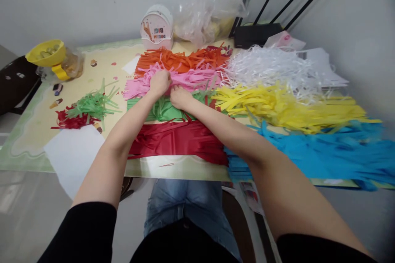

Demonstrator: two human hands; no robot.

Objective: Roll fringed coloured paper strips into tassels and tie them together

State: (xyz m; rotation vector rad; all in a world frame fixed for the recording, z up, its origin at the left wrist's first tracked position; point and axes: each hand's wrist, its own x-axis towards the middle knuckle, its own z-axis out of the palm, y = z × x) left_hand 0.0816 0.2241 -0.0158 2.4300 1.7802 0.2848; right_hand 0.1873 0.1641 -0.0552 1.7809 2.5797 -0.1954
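Observation:
My left hand [160, 82] is closed over the pink fringed paper [197, 79], its fingers folded around some of the strips. Close beside it, my right hand [181, 98] has curled fingers at the border of the pink and green fringes; what is between them is hidden. Beneath my right hand lies the green fringed paper [169, 111]. Red fringed paper [173, 139] is spread nearer to me, and orange fringed paper [182, 61] lies beyond the pink.
White shredded strips [268, 68], yellow fringe [296, 109] and blue fringe [321, 152] cover the right side. At left are green strips [94, 102], red strips [72, 120], a white sheet [72, 156] and a yellow bowl [46, 54]. A round box [156, 28] stands by the wall.

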